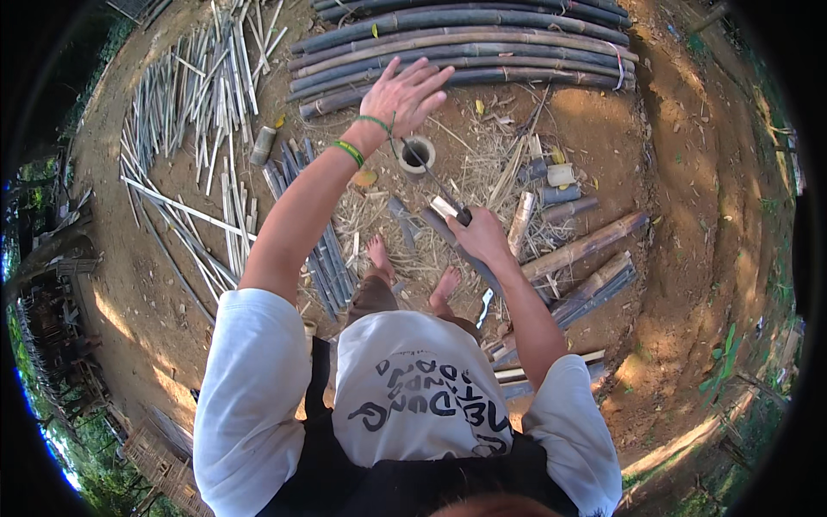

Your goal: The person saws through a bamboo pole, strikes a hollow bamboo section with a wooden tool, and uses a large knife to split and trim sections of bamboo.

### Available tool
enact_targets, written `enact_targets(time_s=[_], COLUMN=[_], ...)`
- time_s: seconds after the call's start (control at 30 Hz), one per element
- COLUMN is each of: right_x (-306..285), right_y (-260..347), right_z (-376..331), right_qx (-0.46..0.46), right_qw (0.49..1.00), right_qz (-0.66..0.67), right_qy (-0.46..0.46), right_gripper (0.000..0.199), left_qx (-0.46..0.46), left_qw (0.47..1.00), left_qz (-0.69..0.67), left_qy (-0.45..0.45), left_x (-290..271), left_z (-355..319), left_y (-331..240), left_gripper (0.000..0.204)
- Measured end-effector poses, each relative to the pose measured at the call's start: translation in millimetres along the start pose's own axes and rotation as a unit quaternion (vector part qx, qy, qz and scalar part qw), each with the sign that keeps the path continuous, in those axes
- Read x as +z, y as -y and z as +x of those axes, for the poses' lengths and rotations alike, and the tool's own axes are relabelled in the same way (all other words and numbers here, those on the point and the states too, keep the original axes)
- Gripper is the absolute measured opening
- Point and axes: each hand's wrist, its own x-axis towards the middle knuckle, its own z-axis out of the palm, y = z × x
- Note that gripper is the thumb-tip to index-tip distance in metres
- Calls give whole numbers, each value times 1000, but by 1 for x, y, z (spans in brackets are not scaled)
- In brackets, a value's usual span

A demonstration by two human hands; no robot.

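My left hand [408, 93] is raised, palm down with fingers spread, just beyond an upright piece of bamboo [413, 171]. The bamboo's pale, hollow top end faces up. My right hand [479, 236] is wrapped round the dark handle of a machete [444, 187]. Its thin blade, seen edge-on, reaches from my fist toward the bamboo's rim; whether it touches the rim I cannot tell. A dark bamboo length [476, 263] with a pale cut end lies beside and partly under my right hand. My bare feet stand either side of the work spot.
Long bamboo poles [482, 59] lie stacked at the far side. Split strips [191, 95] spread over the left ground, with dark strips [326, 258] nearer me. Shavings [482, 172], short bamboo offcuts [562, 176] and thicker bamboo lengths [590, 247] lie to the right.
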Motion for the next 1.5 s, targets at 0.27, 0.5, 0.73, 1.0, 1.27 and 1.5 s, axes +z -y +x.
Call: enact_targets(time_s=[0.27,0.5,0.73,1.0,1.27,1.5], right_x=[16,0,14,49,121,109], right_y=[-13,-4,-30,-12,67,51], right_z=[-21,-23,-27,-13,0,5], right_qx=[42,50,31,27,59,-102], right_qw=[999,999,996,990,835,878], right_qz=[31,-13,71,126,547,466], right_qy=[-7,4,-36,-52,3,33], right_gripper=[41,38,42,45,80,81], left_qx=[87,27,17,43,-408,-395], left_qw=[968,999,999,997,692,863], left_qz=[-69,-17,-43,24,-594,-289], left_qy=[-224,16,19,-61,-46,127], left_x=[-110,23,39,26,6,-4], left_z=[41,-1,-1,19,-142,-183], left_y=[-19,12,2,25,-10,-30], left_gripper=[57,56,58,60,74,42])
